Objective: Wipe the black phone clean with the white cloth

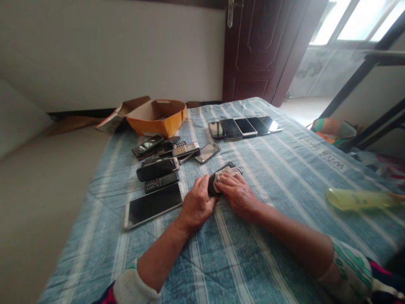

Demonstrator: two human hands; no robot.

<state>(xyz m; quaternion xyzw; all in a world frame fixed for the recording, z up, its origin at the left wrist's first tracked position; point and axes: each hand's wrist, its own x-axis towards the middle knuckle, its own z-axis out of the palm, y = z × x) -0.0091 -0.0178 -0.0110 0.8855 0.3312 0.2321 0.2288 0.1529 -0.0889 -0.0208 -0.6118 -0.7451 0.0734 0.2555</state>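
**On a blue striped cover (272, 181), one dark phone (213, 185) sits under a pale cloth (230, 170)**

In the head view, there are two hands. The left hand (198, 200) holds the near end of the dark phone, with its fingers curled around it. The right hand (237, 192) has its fingers bent over the pale cloth and presses it on top of the phone. The phone is between the two hands, near the middle of the cover.

One big white phone (155, 205) lies face up, just beside the left hand. Behind it is one pile of old phones (158, 169). I can see at least five in the pile, but they lie on top of each other, so I cannot count them all. One small silver phone (208, 153) lies at the right edge of the pile. Farther back, five phones lie in one row (246, 127), side by side.

One open orange box (157, 124) stands behind the pile, with its flap (122, 114) hanging out to the left. One yellow-green thing (357, 199) lies far to the right. One brown door (256, 46) is at the back.

The fingers and the pale cloth hide much of the dark phone.
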